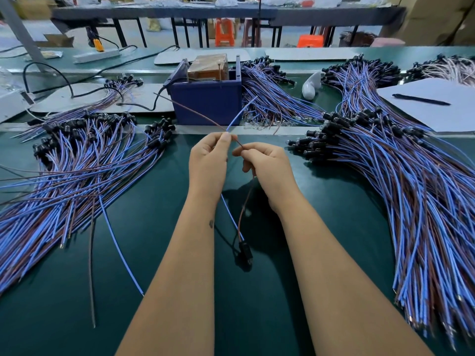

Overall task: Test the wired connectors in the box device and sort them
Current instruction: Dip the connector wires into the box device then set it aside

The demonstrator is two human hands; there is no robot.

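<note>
Left hand (208, 160) and right hand (264, 170) pinch the wires, but the fingertips face away, so the exact grip is hidden. Blue wire (241, 109) passes behind the left hand below the pinch; brown wire (245, 201) is hidden inside the right fist. Black connector (245, 250) hanging below the hands is too blurred for detail. Wire pile (424, 201) right of the grip is cut by the frame edge, as is the left pile (64, 176). Contents of the blue box (208, 104) beyond the hands are unclear.
</note>
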